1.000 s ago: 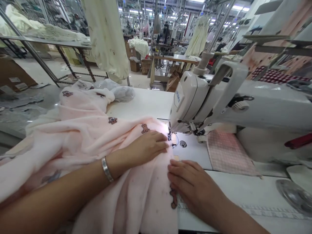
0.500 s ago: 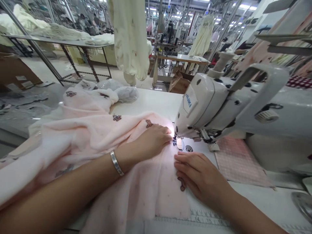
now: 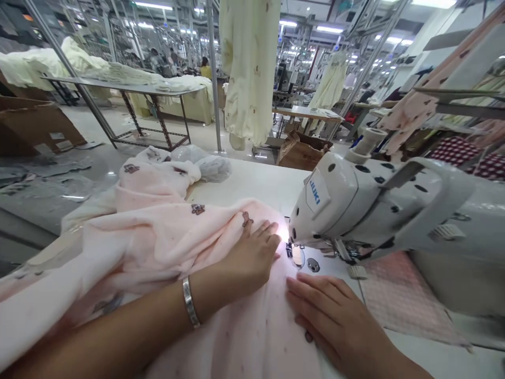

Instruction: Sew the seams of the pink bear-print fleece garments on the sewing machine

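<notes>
Pale pink fleece fabric (image 3: 138,226) with small brown bear motifs lies in folds across the table and runs up to the presser foot (image 3: 289,250) of a white sewing machine (image 3: 339,195). Left of the foot, my left hand (image 3: 252,258) rests on the fabric with its fingers apart; a silver bracelet circles that wrist. My right hand (image 3: 335,316) lies flat on the fabric's right edge, nearer to me than the foot, fingers stretched out. Bright light from the machine falls on the cloth by the needle area, where the needle itself cannot be made out.
A pink checked cloth (image 3: 410,295) lies under the machine arm. Behind the table hang cream garments (image 3: 250,79), with a cardboard box (image 3: 302,152) below them. A clear plastic bag (image 3: 213,166) sits at the table's far left. Farther back, a metal-framed table (image 3: 130,84) carries stacked cream fabric.
The camera has tilted up, so the hands and machine appear lower and the ruler marks have left view. My left fingers are spread wider on the fabric. Both hands stay close to the presser foot.
</notes>
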